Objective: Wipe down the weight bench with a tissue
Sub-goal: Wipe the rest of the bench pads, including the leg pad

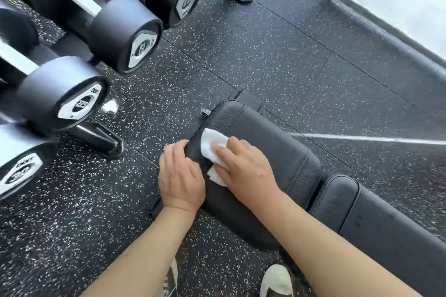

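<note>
Item: my right hand (243, 166) flat, grip open, pressing the tissue (213, 149) on the bench (272, 149) pad's left edge, left hand (181, 176) clasping that edge; risk: tissue bunches or tears under uneven pressure.

Weight bench (277, 152): black, pebbled leather-grain padding with stitched seams. Tissue (213, 146): plain white. Floor (289, 55): black with white speckles and one white line. Dumbbells (125, 31): black heads, silver handles, white-and-black end labels. Shoe (276, 281): pale, apparently off-white with dark green.
</note>
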Demonstrator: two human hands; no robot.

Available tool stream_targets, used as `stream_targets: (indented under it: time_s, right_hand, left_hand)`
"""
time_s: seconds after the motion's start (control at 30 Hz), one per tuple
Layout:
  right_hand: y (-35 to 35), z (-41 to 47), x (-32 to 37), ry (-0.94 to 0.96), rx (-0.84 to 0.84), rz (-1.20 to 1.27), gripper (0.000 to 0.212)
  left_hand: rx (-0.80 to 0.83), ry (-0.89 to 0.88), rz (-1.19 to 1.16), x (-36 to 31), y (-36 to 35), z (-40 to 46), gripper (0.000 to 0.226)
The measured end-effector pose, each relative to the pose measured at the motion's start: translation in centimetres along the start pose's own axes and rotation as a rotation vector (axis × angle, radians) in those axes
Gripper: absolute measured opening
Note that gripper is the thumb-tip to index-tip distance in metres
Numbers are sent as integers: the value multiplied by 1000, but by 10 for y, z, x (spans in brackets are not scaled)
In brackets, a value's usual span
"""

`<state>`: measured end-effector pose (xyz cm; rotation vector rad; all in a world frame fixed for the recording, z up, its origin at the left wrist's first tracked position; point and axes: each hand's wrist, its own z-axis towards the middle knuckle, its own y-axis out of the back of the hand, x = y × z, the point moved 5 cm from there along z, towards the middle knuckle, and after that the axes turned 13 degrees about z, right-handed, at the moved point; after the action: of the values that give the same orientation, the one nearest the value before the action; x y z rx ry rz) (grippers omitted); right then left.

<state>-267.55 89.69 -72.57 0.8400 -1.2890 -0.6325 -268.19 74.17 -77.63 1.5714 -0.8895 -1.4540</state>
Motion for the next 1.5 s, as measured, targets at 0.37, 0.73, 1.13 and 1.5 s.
stream_targets:
  time_s: [0.37, 0.73, 1.13, 1.5]
  right_hand:
    - [-2, 14, -9, -209, -299, -76, 12]
    - [35, -47, -58, -75, -174, -95, 20]
    - [48, -22, -86, -386, -370, -90, 19]
    - [47, -47, -80, -126, -218, -72, 25]
  left_hand:
    - [131, -169, 141, -14, 5, 3, 57]
    - [233, -538, 459, -38, 2, 11, 65]
    - [127, -415, 390, -58, -3, 8, 63]
    - [87, -426, 415, -64, -4, 8, 67]
